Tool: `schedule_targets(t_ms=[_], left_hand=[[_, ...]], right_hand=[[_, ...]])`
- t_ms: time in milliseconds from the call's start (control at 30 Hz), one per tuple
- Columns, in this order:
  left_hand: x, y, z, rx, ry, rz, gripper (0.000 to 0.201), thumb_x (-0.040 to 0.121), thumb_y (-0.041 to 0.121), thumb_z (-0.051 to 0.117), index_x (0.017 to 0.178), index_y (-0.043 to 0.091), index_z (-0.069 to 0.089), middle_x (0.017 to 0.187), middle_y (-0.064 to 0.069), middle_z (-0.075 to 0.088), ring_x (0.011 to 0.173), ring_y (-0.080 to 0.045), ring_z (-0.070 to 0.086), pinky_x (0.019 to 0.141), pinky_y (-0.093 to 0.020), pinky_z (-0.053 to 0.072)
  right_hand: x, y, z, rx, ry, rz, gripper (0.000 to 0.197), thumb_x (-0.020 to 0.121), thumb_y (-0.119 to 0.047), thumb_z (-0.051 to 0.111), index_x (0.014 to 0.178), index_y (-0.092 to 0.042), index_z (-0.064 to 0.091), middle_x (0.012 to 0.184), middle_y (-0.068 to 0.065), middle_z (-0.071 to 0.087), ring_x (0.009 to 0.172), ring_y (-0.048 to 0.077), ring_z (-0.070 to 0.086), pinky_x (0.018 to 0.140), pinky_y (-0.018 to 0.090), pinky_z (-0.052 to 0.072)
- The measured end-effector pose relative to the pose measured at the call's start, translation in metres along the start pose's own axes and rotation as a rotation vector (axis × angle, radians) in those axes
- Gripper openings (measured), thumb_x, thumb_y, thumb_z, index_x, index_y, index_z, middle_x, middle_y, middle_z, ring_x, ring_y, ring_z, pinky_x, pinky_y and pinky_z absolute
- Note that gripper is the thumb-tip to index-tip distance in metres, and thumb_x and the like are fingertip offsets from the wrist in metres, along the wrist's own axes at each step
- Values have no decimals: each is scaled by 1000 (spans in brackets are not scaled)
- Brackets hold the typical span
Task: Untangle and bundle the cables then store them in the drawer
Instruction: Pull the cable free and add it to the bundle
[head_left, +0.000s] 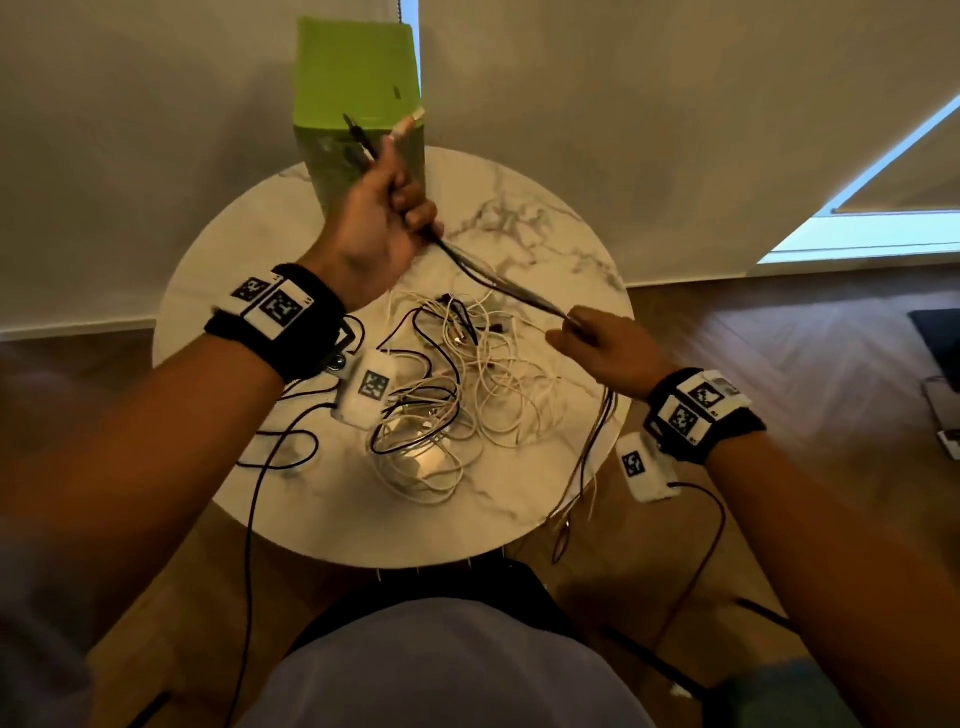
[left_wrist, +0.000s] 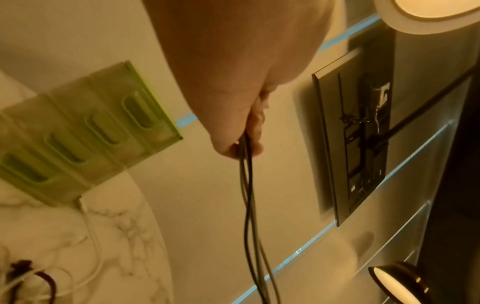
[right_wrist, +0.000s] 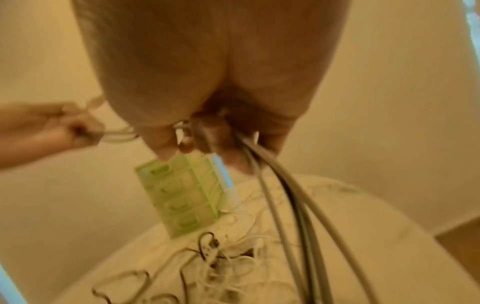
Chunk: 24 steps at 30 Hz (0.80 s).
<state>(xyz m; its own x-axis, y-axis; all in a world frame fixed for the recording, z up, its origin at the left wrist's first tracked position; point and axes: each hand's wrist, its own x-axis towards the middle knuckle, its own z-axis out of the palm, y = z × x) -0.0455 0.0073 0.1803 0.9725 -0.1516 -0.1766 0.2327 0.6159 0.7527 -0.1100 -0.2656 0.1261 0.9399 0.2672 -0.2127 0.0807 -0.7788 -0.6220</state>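
My left hand (head_left: 408, 205) is raised over the back of the round marble table (head_left: 561, 244) and grips a bunch of grey and black cables (head_left: 493, 280); their plug ends (head_left: 402, 127) stick up above the fist. The bunch runs taut down to my right hand (head_left: 571, 323), which pinches it, and the loose ends (head_left: 592, 452) hang over the table's right edge. A tangle of white and black cables (head_left: 452, 400) lies on the table. The green drawer unit (head_left: 358, 98) stands behind, drawers closed. The left wrist view shows the left hand (left_wrist: 241, 142) and cables (left_wrist: 248, 195); the right wrist view the right hand (right_wrist: 207, 139) and cables (right_wrist: 291, 205).
White sensor boxes (head_left: 363, 395) hang by black leads from both wrists. Wood floor surrounds the table, with a dark mat (head_left: 937, 338) and small objects at the right. A lamp head (left_wrist: 394, 283) and a black wall panel (left_wrist: 355, 133) show in the left wrist view.
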Motion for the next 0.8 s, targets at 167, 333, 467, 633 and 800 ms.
schedule_targets(t_ms=[167,333,467,633,800], left_hand=[[22,-5,8,-142,148,123,45,109,44,32,123,10,58,63,7,30,57,-9,24,61,-27,24],[37,-34,-1,-12,264,176,7,107,30,48,101,26,51,70,11,42,58,-6,29,55,-25,22],[35,-65,-23,182,239,26,11,107,25,47,98,29,43,71,8,37,58,-5,28,51,-22,20],[43,-71,-54,228,245,-193,39,107,43,42,72,28,30,58,9,20,45,-6,14,43,-22,13],[58,-76,-73,279,294,-288,41,107,46,39,71,27,29,56,8,21,43,-7,17,42,-21,15]], right_hand=[[-7,11,43,-333,-26,-60,65,100,-44,50,152,-20,19,143,15,45,117,35,57,88,45,51],[-23,-6,109,-393,-175,-176,89,97,-43,54,157,-14,-6,150,19,37,120,32,54,91,40,51],[-19,2,129,-415,-432,-189,84,97,-63,40,157,-19,1,136,12,45,113,31,55,92,46,50],[23,1,75,-257,-508,-116,77,96,-72,12,110,-19,66,106,3,59,95,21,59,92,44,47],[125,3,34,-273,-273,-120,52,103,-49,38,92,-8,68,93,10,70,89,28,63,82,39,50]])
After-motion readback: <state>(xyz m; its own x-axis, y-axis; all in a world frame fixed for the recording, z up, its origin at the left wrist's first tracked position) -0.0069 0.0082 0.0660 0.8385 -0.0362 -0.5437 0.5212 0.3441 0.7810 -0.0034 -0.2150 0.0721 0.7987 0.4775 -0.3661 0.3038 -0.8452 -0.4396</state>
